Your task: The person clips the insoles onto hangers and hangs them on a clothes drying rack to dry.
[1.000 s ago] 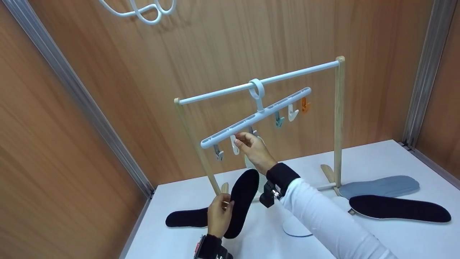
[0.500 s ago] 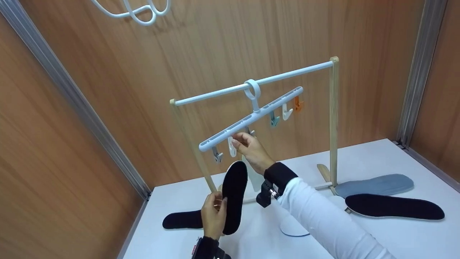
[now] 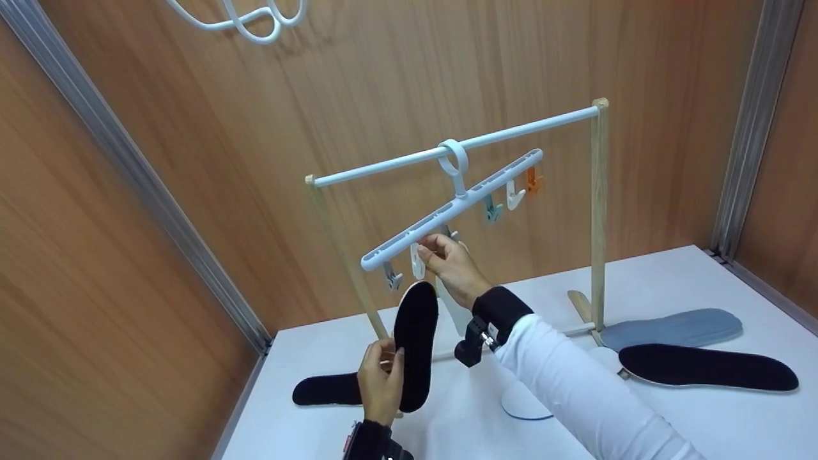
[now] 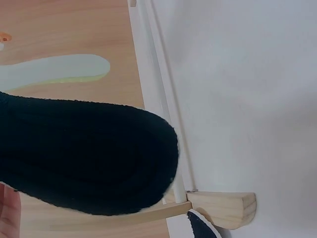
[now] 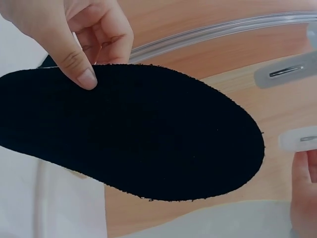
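Note:
In the head view my left hand (image 3: 381, 383) pinches a black insole (image 3: 418, 345) by its edge, thumb across its face, and holds it nearly upright. Its top end stands just below a white clip (image 3: 417, 262) on the light blue clip hanger (image 3: 422, 225). My right hand (image 3: 455, 268) pinches that clip between thumb and fingers. The right wrist view shows the insole's rounded end (image 5: 213, 144) close to the white clip (image 5: 297, 139), with a grey clip (image 5: 287, 72) beside it. Behind my right hand hangs a pale insole (image 4: 59, 69), seen in the left wrist view.
The hanger hooks over the white bar (image 3: 383, 166) of a wooden-legged rack. Teal, white and orange clips (image 3: 534, 181) hang from its right half. On the white table lie a black insole (image 3: 326, 390) at left, a grey-blue insole (image 3: 674, 328) and another black insole (image 3: 709, 367) at right.
My left hand has brought the insole up and slightly left, turning it more upright, so its top end is nearer the white clip. My right hand stays at the clip.

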`<state>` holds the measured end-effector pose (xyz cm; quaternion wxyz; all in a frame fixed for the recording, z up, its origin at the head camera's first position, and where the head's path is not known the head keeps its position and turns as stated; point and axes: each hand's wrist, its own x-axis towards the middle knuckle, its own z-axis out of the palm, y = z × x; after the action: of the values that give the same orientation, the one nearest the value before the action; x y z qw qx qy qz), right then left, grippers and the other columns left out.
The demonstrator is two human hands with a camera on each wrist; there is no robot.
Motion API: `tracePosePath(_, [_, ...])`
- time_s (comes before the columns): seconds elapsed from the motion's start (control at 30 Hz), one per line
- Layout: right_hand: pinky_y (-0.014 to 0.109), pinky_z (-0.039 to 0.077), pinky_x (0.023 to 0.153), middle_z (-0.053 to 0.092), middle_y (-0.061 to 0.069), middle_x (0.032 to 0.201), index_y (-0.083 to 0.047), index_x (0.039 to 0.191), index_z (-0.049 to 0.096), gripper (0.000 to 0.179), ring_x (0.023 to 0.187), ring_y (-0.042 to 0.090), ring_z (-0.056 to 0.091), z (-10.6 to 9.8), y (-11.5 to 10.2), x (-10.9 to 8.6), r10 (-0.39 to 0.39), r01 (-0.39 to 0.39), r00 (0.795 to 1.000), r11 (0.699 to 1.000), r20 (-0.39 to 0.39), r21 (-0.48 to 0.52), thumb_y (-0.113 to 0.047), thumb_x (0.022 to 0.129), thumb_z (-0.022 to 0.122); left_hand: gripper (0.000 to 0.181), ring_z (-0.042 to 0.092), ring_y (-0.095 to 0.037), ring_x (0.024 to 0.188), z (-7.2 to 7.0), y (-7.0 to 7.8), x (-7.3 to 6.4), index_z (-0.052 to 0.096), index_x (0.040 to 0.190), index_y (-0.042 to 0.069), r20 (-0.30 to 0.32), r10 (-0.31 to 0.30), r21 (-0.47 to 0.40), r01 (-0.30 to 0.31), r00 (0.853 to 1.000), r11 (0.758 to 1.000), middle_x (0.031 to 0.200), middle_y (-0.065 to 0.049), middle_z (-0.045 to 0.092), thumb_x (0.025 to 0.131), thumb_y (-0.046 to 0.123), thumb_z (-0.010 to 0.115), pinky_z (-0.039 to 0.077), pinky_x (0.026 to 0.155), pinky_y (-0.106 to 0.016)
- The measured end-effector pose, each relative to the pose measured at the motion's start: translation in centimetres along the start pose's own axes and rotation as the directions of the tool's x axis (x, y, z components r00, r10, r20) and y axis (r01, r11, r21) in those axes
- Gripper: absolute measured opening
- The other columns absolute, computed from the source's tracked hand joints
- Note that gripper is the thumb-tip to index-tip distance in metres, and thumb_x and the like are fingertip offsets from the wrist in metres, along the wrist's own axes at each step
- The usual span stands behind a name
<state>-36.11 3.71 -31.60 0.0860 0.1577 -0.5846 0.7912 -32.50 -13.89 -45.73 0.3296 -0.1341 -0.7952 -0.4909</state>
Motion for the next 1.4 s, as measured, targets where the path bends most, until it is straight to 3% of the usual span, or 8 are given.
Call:
tracePosePath(0.43, [0.039,0.042,0.100,0.054,0.009,0.109,0.005,0.116,0.055,0.022,0.102,0.018,0.051,0.0,0.2,-0.2,0.028,-0.028,0.999,1.000,-0.044,-0.001,-0.005,0.096,0.050,0.012,0.060,-0.012,0.074,-0.3,0.8,0.0,0.063,0.093,0.004,0.009,-0.004,0.009,0.004,1.000,1.000,0.084,-0.002,0.060,0.084,-0.003,0.066,0.054,0.063,-0.024])
tracePosePath(0.77, [0.040,0.042,0.101,0.054,0.009,0.110,0.005,0.114,0.055,0.021,0.102,0.018,0.052,0.1,0.1,-0.3,0.023,-0.023,0.999,1.000,-0.046,0.004,-0.006,0.096,0.050,0.011,0.060,-0.012,0.072,-0.4,0.6,0.2,0.063,0.092,0.004,-0.002,0.018,0.008,-0.018,1.000,1.000,0.083,-0.002,0.060,0.083,-0.002,0.066,0.053,0.061,-0.024])
tracePosePath(0.97, [0.033,0.045,0.095,0.054,0.007,0.107,0.004,0.113,0.056,0.020,0.097,0.016,0.051,0.1,0.1,-0.3,0.029,-0.029,0.998,1.000,-0.059,0.001,-0.006,0.096,0.051,0.011,0.058,-0.012,0.076,-0.3,1.2,0.5,0.063,0.094,0.004,0.014,0.025,-0.014,-0.025,1.000,1.000,0.085,-0.002,0.060,0.084,-0.002,0.065,0.053,0.064,-0.025])
tracePosePath(1.23, [0.021,0.044,0.075,0.057,0.004,0.096,0.006,0.110,0.056,0.019,0.086,0.012,0.051,-0.1,0.0,-0.3,0.016,-0.016,0.997,1.000,-0.070,0.003,-0.004,0.095,0.052,0.012,0.059,-0.013,0.076,0.1,1.7,0.8,0.064,0.095,0.003,0.011,0.061,-0.024,-0.060,0.998,0.998,0.086,-0.006,0.061,0.084,-0.001,0.066,0.053,0.064,-0.024])
tracePosePath(1.4, [0.022,0.043,0.077,0.057,0.004,0.100,0.006,0.112,0.056,0.021,0.089,0.013,0.050,-0.2,0.0,-0.3,0.024,-0.025,0.998,1.000,-0.063,-0.011,-0.005,0.096,0.052,0.012,0.059,-0.012,0.077,0.1,2.0,0.9,0.064,0.095,0.004,0.022,0.036,-0.032,-0.035,0.999,0.999,0.087,-0.003,0.061,0.085,-0.001,0.066,0.053,0.065,-0.024])
